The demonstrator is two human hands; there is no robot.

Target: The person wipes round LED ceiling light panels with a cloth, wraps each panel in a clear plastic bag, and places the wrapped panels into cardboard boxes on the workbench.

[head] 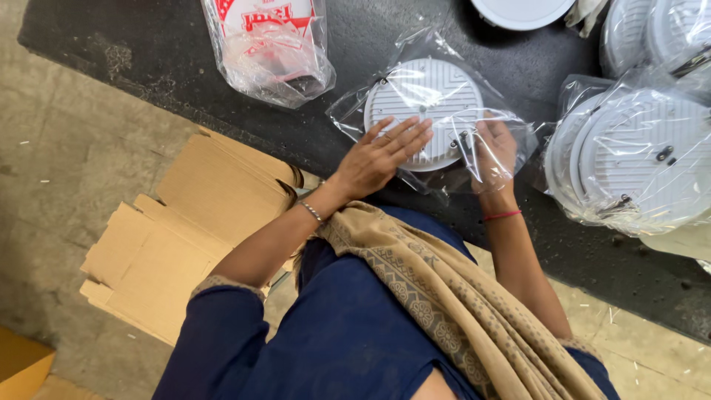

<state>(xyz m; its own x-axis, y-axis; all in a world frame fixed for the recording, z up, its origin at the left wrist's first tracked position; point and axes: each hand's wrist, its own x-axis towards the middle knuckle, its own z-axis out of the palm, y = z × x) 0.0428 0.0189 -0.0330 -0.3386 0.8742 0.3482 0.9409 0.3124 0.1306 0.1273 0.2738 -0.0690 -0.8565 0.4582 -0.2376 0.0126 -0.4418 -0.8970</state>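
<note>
left hand (381, 155) flat, open on bagged white disc (424, 111) | right hand (494, 152) inside clear bag (452, 81), grip unclear

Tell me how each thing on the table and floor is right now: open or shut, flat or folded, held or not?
Round white light: lying flat, inside its clear bag.
Left hand: pressed flat on the bag, fingers spread.
Right hand: inside the bag's open end.
Bagged lights: wrapped, stacked at the right, untouched.
Red and white packet: in plastic, lying untouched.
Cardboard boxes: folded flat, stacked on the floor.
</note>
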